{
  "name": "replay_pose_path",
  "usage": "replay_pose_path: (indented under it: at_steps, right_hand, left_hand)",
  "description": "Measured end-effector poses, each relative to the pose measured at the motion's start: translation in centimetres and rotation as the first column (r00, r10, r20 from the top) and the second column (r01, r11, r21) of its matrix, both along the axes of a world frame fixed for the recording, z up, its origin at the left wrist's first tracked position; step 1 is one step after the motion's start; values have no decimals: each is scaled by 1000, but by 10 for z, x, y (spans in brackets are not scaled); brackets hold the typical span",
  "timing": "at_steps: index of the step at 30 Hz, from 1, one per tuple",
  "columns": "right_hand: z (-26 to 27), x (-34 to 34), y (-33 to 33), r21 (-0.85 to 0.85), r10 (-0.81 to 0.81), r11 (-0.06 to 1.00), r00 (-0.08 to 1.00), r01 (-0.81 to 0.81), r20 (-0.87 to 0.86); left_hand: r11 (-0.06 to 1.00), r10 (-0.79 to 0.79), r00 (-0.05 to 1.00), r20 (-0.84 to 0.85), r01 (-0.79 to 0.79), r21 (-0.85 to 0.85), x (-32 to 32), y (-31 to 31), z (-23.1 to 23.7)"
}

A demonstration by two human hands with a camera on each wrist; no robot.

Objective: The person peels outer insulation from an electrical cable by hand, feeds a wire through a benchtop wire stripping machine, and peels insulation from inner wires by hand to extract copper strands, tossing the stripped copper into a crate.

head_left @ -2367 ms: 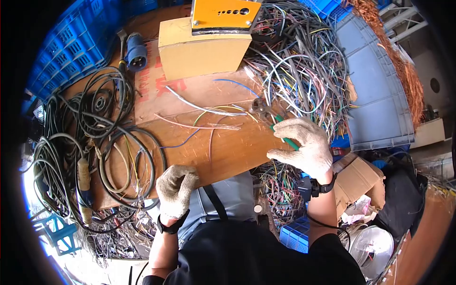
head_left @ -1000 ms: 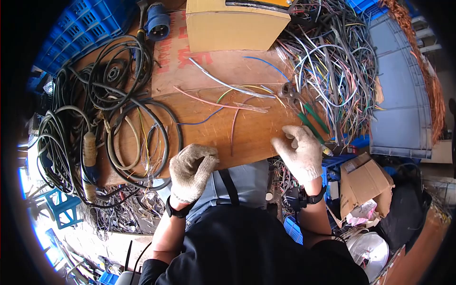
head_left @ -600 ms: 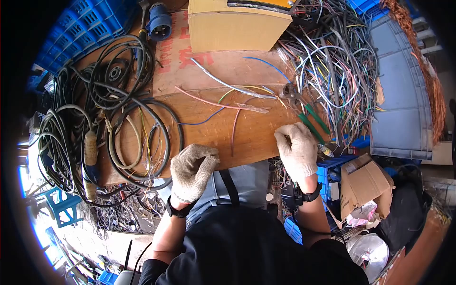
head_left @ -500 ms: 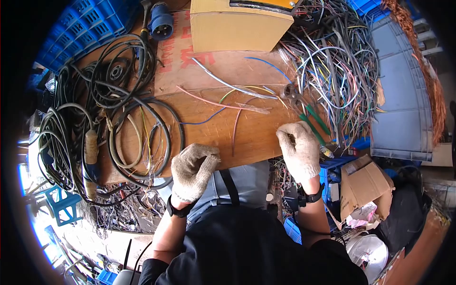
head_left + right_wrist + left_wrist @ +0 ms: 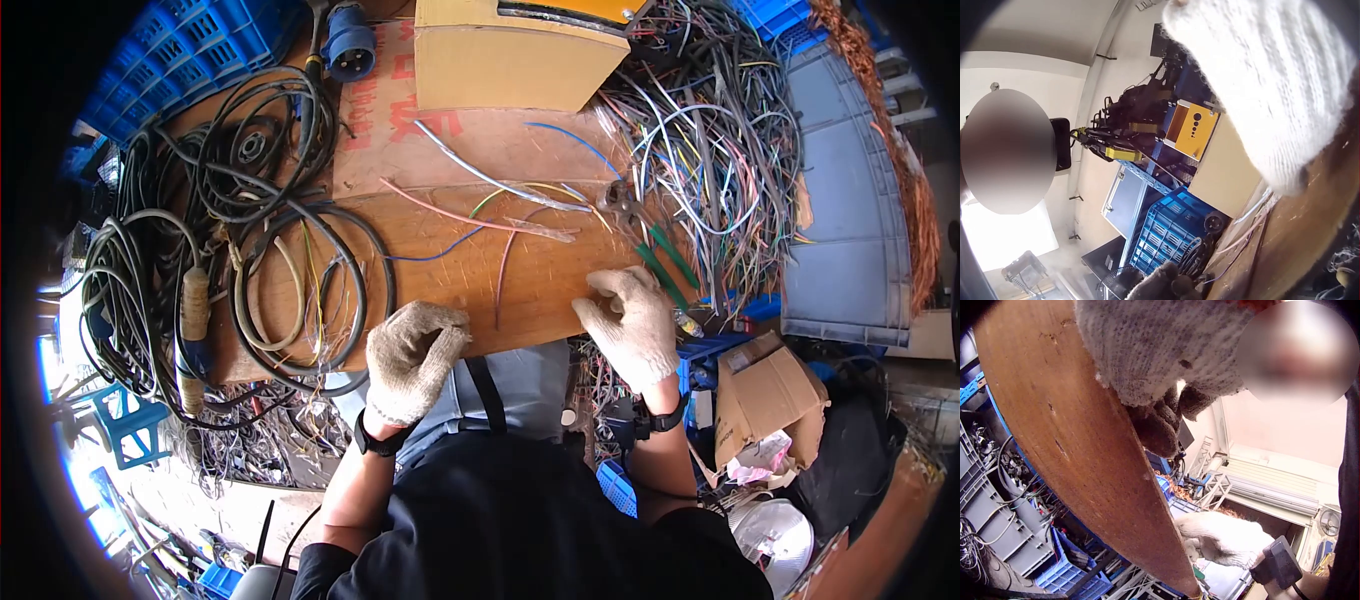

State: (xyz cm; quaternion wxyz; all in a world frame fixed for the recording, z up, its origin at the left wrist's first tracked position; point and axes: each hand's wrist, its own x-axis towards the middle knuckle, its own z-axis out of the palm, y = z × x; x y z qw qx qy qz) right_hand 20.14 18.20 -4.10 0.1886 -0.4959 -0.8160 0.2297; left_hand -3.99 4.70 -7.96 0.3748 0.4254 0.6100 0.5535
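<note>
Both hands wear knitted work gloves and rest near the front edge of the wooden tabletop (image 5: 440, 290). The left hand (image 5: 412, 362) has its fingers loosely curled towards the thumb, with nothing showing between them. At the right, the right hand (image 5: 632, 325) lies with thumb and fingers apart and holds nothing. Just beyond it are pliers (image 5: 665, 255) with green handles, their head pointing away from the person. Cut wires lie across the middle: a white wire (image 5: 480, 175), a pink wire (image 5: 445, 211), a blue wire (image 5: 440, 255) and a short reddish wire (image 5: 503, 270).
Coiled black cables (image 5: 250, 170) crowd the left side, near a blue plug (image 5: 350, 45). At the back stands a tan box (image 5: 515, 68). A heap of mixed wires (image 5: 700, 150) covers the back right, beside a grey crate (image 5: 840, 190). An open cardboard box (image 5: 770, 395) sits lower right.
The right hand has drawn back from the pliers' green handles towards the front edge; its fingers closed together briefly, then spread again. The left hand stays loosely curled. The head view has shifted.
</note>
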Motion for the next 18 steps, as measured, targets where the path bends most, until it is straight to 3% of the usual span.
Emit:
replay_pose_path:
  at_steps: [5,7,11,13,18]
  right_hand:
    - [11,10,-5,-35,-43,998,995,46,94]
    - [9,13,-6,35,16,999,989,-22,148]
    - [-2,8,-10,150,-13,989,987,-11,162]
    - [-14,9,-8,63,-36,998,997,32,66]
    - [-10,-4,-4,205,-38,978,999,40,-15]
  left_hand:
    - [1000,-6,1000,-11,7,13,0,0,-3]
    - [1000,-2,1000,-23,2,15,0,0,-3]
    - [1000,-4,1000,-16,4,14,0,1,-1]
    - [1000,-1,1000,-30,2,23,0,1,-1]
    - [999,-17,1000,0,17,52,2,0,-1]
